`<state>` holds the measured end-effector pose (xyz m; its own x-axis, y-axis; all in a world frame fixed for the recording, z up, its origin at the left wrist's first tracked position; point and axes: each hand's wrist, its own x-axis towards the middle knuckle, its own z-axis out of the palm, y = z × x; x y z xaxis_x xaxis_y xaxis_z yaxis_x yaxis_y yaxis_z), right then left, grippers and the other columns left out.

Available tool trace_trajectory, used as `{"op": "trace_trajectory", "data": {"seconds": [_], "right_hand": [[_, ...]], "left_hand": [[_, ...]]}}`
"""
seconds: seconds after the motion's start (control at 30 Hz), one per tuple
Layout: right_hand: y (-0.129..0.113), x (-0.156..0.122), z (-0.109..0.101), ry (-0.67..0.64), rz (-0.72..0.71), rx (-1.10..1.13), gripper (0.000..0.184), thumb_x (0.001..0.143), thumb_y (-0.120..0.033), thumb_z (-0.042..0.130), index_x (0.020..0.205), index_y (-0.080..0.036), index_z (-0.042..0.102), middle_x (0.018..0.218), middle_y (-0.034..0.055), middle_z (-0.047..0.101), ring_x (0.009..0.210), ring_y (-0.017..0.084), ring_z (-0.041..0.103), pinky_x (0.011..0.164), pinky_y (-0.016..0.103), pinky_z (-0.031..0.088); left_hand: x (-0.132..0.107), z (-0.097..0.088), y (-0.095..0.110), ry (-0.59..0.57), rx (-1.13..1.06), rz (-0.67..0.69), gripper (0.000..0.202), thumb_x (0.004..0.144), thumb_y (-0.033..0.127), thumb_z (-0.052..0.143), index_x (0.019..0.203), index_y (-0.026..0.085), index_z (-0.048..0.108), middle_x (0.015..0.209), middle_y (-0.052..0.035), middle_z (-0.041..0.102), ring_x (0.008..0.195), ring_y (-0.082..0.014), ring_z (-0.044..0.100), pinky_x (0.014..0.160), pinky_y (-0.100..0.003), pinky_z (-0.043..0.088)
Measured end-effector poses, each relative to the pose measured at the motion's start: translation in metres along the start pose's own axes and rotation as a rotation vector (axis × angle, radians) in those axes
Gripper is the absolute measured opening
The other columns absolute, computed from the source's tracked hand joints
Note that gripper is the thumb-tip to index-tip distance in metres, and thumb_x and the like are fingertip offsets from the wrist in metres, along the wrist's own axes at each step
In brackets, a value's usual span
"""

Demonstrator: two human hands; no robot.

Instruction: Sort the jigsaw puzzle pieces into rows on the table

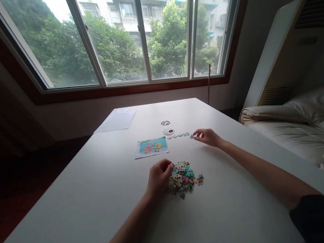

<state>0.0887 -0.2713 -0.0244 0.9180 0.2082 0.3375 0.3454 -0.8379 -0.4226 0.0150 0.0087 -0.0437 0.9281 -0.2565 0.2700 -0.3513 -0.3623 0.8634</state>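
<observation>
A heap of small jigsaw puzzle pieces (pixel 183 177) in green, pink, yellow and beige lies on the white table (pixel 123 189). My left hand (pixel 160 175) rests at the heap's left edge, fingers curled together; what they hold, if anything, is hidden. Farther out, my right hand (pixel 206 136) pinches a puzzle piece (pixel 192 136) at the tabletop. That piece is at the right end of a short row of puzzle pieces (pixel 178 135). Left of the row lies a picture sheet (pixel 152 147) with a pink and a yellow cartoon figure on blue.
Two round grommets (pixel 168 131) are set in the tabletop beyond the row. White paper (pixel 116 120) lies at the table's far left corner. On the right stand a cream couch (pixel 286 122) and a tall air conditioner (pixel 280 51). A window (pixel 142 33) is behind the table.
</observation>
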Motion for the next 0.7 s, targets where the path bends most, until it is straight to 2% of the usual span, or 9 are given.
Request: {"op": "trace_trajectory", "data": {"seconds": [0.13, 0.27, 0.53, 0.7], "right_hand": [[0.024, 0.027, 0.007, -0.02, 0.105, -0.03, 0.019, 0.074, -0.029, 0.058, 0.088, -0.018, 0.065, 0.073, 0.0004, 0.064, 0.061, 0.011, 0.057, 0.06, 0.021, 0.043], [0.037, 0.042, 0.016, -0.04, 0.201, -0.062, 0.019, 0.072, -0.03, 0.06, 0.086, -0.018, 0.066, 0.075, 0.002, 0.065, 0.062, 0.012, 0.057, 0.059, 0.021, 0.041], [0.045, 0.051, 0.02, -0.113, 0.276, -0.067, 0.021, 0.069, -0.028, 0.062, 0.088, -0.02, 0.067, 0.079, 0.0012, 0.065, 0.068, 0.013, 0.057, 0.059, 0.019, 0.04], [0.042, 0.049, 0.022, -0.082, 0.297, -0.069, 0.02, 0.074, -0.029, 0.057, 0.09, -0.02, 0.066, 0.081, 0.0014, 0.064, 0.068, 0.012, 0.057, 0.06, 0.019, 0.039]], "left_hand": [[0.0, -0.001, 0.0, -0.005, -0.001, 0.0, 0.023, 0.075, 0.032, 0.049, 0.065, 0.014, 0.059, 0.051, 0.0023, 0.051, 0.049, -0.0113, 0.047, 0.048, -0.02, 0.034], [0.0, -0.001, 0.0, -0.005, -0.005, 0.004, 0.023, 0.075, 0.032, 0.049, 0.064, 0.014, 0.059, 0.051, 0.0026, 0.05, 0.049, -0.0106, 0.045, 0.047, -0.019, 0.033], [0.0, 0.002, 0.0, -0.008, -0.008, 0.007, 0.023, 0.075, 0.032, 0.05, 0.063, 0.014, 0.058, 0.05, 0.003, 0.049, 0.048, -0.0104, 0.043, 0.046, -0.019, 0.032], [-0.001, 0.001, 0.002, -0.004, -0.006, 0.004, 0.023, 0.075, 0.033, 0.05, 0.064, 0.015, 0.058, 0.05, 0.003, 0.05, 0.048, -0.0108, 0.045, 0.047, -0.019, 0.033]]}}
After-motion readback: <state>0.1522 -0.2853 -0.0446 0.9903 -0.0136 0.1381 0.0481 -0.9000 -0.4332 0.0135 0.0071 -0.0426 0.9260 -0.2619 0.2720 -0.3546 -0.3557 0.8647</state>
